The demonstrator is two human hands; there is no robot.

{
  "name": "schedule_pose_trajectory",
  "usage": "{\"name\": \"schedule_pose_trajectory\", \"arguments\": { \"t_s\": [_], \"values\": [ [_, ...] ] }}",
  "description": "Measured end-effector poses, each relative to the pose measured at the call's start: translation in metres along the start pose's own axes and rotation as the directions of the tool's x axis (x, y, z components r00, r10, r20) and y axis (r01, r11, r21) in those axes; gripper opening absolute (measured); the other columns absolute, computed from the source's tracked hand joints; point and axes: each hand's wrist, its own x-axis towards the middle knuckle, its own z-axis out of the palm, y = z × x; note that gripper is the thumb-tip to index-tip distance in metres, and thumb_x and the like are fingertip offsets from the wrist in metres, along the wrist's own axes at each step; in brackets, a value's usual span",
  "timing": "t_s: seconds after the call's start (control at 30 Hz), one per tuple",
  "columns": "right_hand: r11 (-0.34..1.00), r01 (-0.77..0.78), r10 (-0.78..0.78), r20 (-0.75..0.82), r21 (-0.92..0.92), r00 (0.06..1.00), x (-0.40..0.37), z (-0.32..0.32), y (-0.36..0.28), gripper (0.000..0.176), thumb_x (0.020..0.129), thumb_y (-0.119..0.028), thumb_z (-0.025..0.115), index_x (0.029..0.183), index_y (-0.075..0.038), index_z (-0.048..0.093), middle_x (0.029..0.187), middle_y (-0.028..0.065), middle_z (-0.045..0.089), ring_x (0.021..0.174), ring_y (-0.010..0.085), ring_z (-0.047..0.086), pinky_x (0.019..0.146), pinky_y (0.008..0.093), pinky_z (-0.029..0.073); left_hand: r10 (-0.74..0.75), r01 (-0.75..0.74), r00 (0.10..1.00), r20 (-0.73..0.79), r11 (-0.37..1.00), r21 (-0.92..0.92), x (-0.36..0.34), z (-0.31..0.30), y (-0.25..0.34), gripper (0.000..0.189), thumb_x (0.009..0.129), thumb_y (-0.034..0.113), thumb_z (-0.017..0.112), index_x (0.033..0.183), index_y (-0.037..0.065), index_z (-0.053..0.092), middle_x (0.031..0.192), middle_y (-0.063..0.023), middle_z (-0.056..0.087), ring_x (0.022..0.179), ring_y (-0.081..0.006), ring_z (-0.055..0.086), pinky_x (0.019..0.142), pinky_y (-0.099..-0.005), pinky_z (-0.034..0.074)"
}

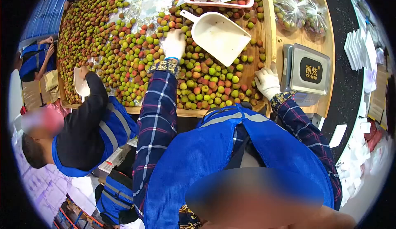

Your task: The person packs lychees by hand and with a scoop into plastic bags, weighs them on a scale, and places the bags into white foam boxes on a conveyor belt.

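Many red and green lychee-like fruits [206, 90] cover the wooden table. My left hand [173, 45], in a white glove, reaches out among them, left of a white scoop [220, 35] that lies on the fruits; its fingertips are hidden. On the table's wooden divider [270, 35], near the front right corner, rests my right hand [268, 82], also gloved, with its fingers spread and nothing in them. A scale [309, 70] with a metal top stands just right of that hand.
Fruit-filled plastic bags [303, 12] lie behind the scale. A white tray [247, 1] with plastic sheeting is at the back. On the left, a co-worker in a blue vest [117, 117] holds another white scoop [81, 82]. A black belt [346, 55] runs along the right.
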Motion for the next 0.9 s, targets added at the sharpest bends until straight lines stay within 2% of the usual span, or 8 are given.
{"name": "schedule_pose_trajectory", "arguments": {
  "t_s": [0.1, 0.17, 0.3, 0.37, 0.43, 0.57, 0.77, 0.9],
  "values": [
    [1.0, 0.009, -0.01, -0.014, -0.01, 1.0, 0.0, 0.001, 0.0, 0.016, 0.085, -0.014, 0.078, 0.101, -0.011, 0.075, 0.1, 0.0069, 0.073, 0.104, 0.0302, 0.069, 0.105, 0.0528, 0.049, 0.025, -0.078, 0.959, 0.284, 0.981, 0.178, -0.007, 0.018, 0.011, 0.021, 0.098, 0.022, 0.061, 0.107, 0.012, 0.077, 0.11, -0.0226, 0.072, 0.1, -0.0438, 0.072, 0.088, -0.0535, 0.059],
    [0.999, -0.028, 0.029, 0.03, -0.015, 0.999, -0.002, 0.005, 0.002, 0.016, 0.088, -0.019, 0.075, 0.102, -0.011, 0.076, 0.099, 0.0074, 0.073, 0.107, 0.0291, 0.068, 0.115, 0.0565, 0.042, 0.044, -0.153, 0.954, 0.297, 0.921, 0.357, -0.012, 0.027, 0.027, 0.02, 0.094, 0.019, 0.064, 0.107, 0.015, 0.079, 0.109, -0.0168, 0.071, 0.101, -0.0407, 0.072, 0.085, -0.0544, 0.058],
    [1.0, -0.028, 0.028, 0.036, -0.005, 0.999, -0.001, 0.003, 0.002, 0.016, 0.085, -0.02, 0.076, 0.099, -0.011, 0.076, 0.096, 0.009, 0.072, 0.104, 0.0314, 0.067, 0.121, 0.0606, 0.036, 0.089, -0.314, 0.913, 0.397, 0.775, 0.549, -0.016, 0.036, 0.051, 0.028, 0.099, 0.021, 0.057, 0.115, 0.011, 0.078, 0.123, -0.0135, 0.067, 0.119, -0.0332, 0.06, 0.101, -0.051, 0.046],
    [0.999, -0.016, 0.017, 0.027, -0.03, 1.0, 0.004, -0.004, -0.002, 0.009, 0.084, -0.019, 0.076, 0.09, -0.012, 0.074, 0.089, 0.0097, 0.07, 0.1, 0.0322, 0.067, 0.121, 0.0608, 0.036, 0.231, -0.338, 0.936, 0.265, 0.801, 0.494, -0.023, 0.086, 0.025, 0.032, 0.102, 0.021, 0.052, 0.121, 0.007, 0.073, 0.124, -0.0151, 0.067, 0.117, -0.0337, 0.059, 0.101, -0.0518, 0.044],
    [1.0, -0.018, 0.019, 0.017, -0.02, 1.0, 0.002, -0.001, 0.0, 0.008, 0.084, -0.018, 0.075, 0.088, -0.012, 0.073, 0.087, 0.0093, 0.069, 0.097, 0.0317, 0.067, 0.124, 0.0615, 0.033, 0.088, -0.252, 0.918, 0.387, 0.883, 0.395, -0.011, 0.093, 0.027, 0.033, 0.102, 0.022, 0.051, 0.122, 0.003, 0.07, 0.119, -0.0171, 0.068, 0.112, -0.0341, 0.062, 0.098, -0.0522, 0.045],
    [0.997, -0.026, 0.031, 0.073, -0.068, 0.997, -0.001, -0.005, -0.001, 0.017, 0.084, -0.019, 0.078, 0.099, -0.012, 0.076, 0.094, 0.0079, 0.072, 0.102, 0.0311, 0.069, 0.122, 0.0633, 0.036, 0.182, -0.422, 0.853, 0.489, 0.793, 0.44, -0.001, 0.083, 0.038, 0.029, 0.101, 0.017, 0.052, 0.117, 0.003, 0.072, 0.111, -0.0179, 0.071, 0.105, -0.0333, 0.065, 0.09, -0.0469, 0.053],
    [0.999, -0.048, 0.048, 0.036, -0.012, 0.998, -0.002, -0.012, -0.005, 0.013, 0.085, -0.02, 0.076, 0.095, -0.012, 0.077, 0.092, 0.01, 0.073, 0.101, 0.0331, 0.069, 0.123, 0.0645, 0.035, 0.023, -0.315, 0.818, 0.575, 0.854, 0.414, 0.007, 0.099, 0.042, 0.025, 0.101, 0.018, 0.057, 0.108, 0.011, 0.079, 0.108, -0.0136, 0.079, 0.091, -0.0308, 0.078, 0.076, -0.0466, 0.06],
    [1.0, -0.018, 0.018, 0.003, -0.001, 1.0, -0.004, -0.008, -0.001, 0.012, 0.086, -0.022, 0.075, 0.092, -0.012, 0.077, 0.086, 0.0104, 0.069, 0.096, 0.033, 0.069, 0.123, 0.0665, 0.034, 0.092, -0.471, 0.769, 0.633, 0.751, 0.462, -0.008, 0.066, 0.079, 0.017, 0.098, 0.019, 0.067, 0.103, 0.018, 0.083, 0.11, -0.0088, 0.081, 0.101, -0.0261, 0.08, 0.075, -0.0426, 0.063]
  ]
}}
